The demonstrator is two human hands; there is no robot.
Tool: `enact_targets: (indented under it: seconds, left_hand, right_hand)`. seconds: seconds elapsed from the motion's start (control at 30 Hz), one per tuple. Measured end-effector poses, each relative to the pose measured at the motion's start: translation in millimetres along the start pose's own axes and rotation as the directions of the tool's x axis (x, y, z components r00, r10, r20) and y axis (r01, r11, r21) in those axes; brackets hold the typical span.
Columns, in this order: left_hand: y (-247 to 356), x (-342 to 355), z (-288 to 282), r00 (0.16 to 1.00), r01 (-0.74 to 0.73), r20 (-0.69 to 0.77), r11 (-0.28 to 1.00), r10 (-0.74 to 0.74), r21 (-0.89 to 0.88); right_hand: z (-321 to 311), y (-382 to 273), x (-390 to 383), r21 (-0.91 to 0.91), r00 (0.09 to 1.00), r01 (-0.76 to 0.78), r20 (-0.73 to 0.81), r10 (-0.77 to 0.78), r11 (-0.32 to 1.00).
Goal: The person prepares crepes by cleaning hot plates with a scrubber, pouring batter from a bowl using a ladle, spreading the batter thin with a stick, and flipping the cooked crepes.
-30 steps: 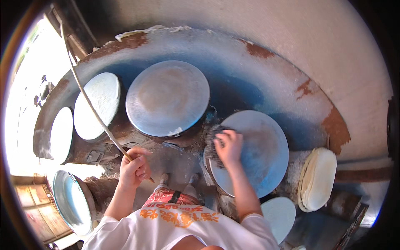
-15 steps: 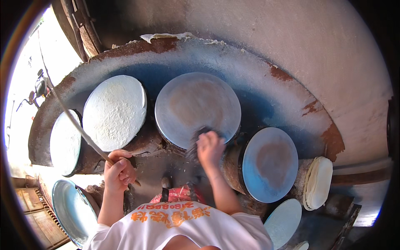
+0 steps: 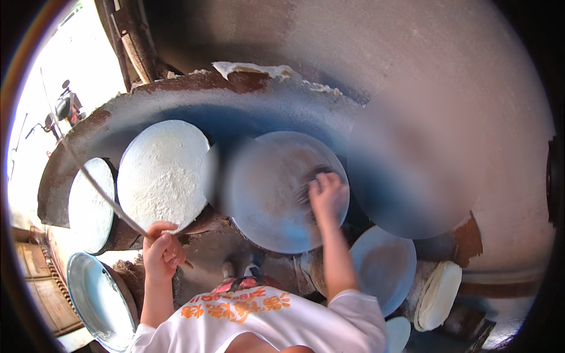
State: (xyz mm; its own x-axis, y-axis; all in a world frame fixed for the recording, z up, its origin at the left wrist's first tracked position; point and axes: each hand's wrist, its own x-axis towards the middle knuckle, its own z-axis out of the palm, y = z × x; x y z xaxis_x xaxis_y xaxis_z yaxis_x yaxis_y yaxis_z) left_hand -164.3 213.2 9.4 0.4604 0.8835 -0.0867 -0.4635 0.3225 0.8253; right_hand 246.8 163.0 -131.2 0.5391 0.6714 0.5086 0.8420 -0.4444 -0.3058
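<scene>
Grey and round, a griddle at frame centre is touched by a dark scrubber held in the right hand; lower left, a stick is gripped by the left hand.

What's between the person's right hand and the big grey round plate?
A dark, blurry pad is between the right hand and the grey round plate; the head view shows it.
</scene>
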Motion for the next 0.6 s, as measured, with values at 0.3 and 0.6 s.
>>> enact_targets:
  seconds: [0.3, 0.6]
  left_hand:
    - [-15, -18, 9, 0.980, -0.036, -0.198, 0.996, 0.019, -0.082]
    - [2, -47, -31, 0.992, -0.072, -0.106, 0.997, 0.071, -0.002]
  right_hand:
    - [105, -132, 84, 0.197, 0.818, 0.411, 0.350, -0.456, 0.890]
    - [-74, -61, -126, 0.387, 0.935, 0.171, 0.227, -0.273, 0.906]
